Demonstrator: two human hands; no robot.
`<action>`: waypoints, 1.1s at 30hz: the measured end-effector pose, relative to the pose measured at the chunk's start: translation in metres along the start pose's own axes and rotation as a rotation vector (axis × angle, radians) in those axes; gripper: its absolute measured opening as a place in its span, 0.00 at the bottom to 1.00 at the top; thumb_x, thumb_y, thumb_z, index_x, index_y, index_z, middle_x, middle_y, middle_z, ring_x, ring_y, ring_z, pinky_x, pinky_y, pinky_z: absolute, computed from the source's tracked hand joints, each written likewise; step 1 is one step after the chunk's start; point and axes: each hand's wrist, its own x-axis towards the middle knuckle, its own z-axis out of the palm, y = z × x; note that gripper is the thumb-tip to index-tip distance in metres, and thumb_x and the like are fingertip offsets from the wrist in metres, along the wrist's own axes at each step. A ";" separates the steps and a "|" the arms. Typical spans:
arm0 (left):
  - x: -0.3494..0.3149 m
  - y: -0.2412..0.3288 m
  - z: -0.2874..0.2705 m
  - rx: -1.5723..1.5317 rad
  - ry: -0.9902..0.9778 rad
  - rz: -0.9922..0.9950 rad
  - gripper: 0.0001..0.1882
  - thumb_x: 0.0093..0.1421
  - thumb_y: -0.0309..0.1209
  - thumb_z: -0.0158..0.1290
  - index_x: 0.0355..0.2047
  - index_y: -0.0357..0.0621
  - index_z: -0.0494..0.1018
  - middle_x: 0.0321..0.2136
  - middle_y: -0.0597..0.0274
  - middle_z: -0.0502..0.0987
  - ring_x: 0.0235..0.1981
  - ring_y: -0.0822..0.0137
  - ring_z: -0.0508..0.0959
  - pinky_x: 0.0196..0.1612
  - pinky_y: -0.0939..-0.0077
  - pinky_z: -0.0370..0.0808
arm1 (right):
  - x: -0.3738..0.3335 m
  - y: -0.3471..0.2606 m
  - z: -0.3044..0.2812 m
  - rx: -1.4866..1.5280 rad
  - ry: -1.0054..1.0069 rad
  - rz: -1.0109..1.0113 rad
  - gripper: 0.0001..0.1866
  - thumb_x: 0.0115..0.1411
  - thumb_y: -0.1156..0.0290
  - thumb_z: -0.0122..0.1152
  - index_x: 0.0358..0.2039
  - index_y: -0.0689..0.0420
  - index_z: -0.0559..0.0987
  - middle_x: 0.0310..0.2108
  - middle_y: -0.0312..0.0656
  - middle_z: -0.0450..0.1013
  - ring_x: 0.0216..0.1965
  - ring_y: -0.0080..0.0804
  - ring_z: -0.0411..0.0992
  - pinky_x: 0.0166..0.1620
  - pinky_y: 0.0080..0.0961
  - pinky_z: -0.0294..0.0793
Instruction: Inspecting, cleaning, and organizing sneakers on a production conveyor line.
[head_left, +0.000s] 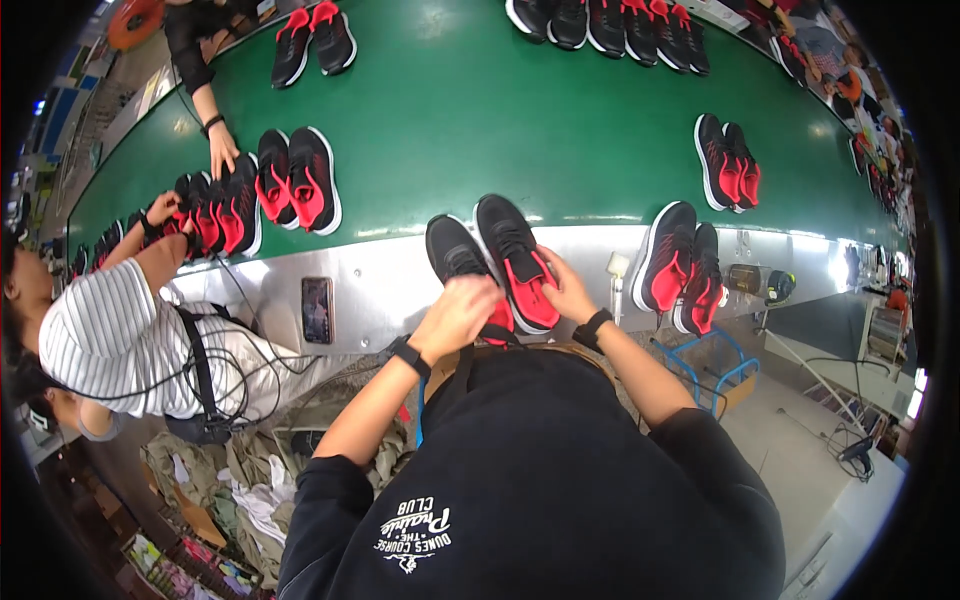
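Note:
A pair of black sneakers with red linings and white soles lies in front of me on the metal edge of the green table, toes pointing away. My right hand (568,290) grips the collar of the right sneaker (506,232) near its heel. Over the opening of the left sneaker (452,246) is my left hand (461,314), its fingers curled together and slightly blurred. What those fingers hold, if anything, is hidden. Part of the left sneaker's red heel shows beside my left hand.
Another sneaker pair (680,262) stands to the right, beside a white-headed brush-like tool (617,270). A phone (317,310) lies on the metal ledge (380,290). At left, a co-worker in a striped shirt (110,325) handles sneakers; another person's hand (222,150) reaches across the green table (430,120).

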 end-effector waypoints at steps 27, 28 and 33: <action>0.227 -0.120 -0.096 0.421 -0.068 -0.587 0.10 0.46 0.27 0.56 0.30 0.38 0.75 0.28 0.45 0.76 0.33 0.47 0.77 0.37 0.57 0.73 | 0.123 0.199 -0.478 -0.743 0.674 0.879 0.44 0.43 0.55 0.67 0.61 0.52 0.60 0.59 0.51 0.60 0.59 0.50 0.59 0.57 0.54 0.60; 0.256 -0.132 -0.104 0.417 -0.092 -0.712 0.11 0.46 0.30 0.58 0.30 0.38 0.75 0.27 0.45 0.77 0.32 0.48 0.78 0.36 0.57 0.74 | 0.107 0.208 -0.492 -0.761 0.643 0.893 0.44 0.43 0.55 0.67 0.60 0.54 0.60 0.58 0.51 0.61 0.58 0.48 0.61 0.56 0.50 0.62; 0.363 -0.253 -0.175 0.377 0.218 -0.639 0.10 0.50 0.33 0.58 0.29 0.40 0.75 0.25 0.47 0.77 0.28 0.55 0.79 0.33 0.66 0.74 | 0.144 0.195 -0.465 -0.874 0.572 0.876 0.36 0.42 0.58 0.68 0.52 0.60 0.69 0.47 0.56 0.71 0.51 0.52 0.68 0.53 0.42 0.67</action>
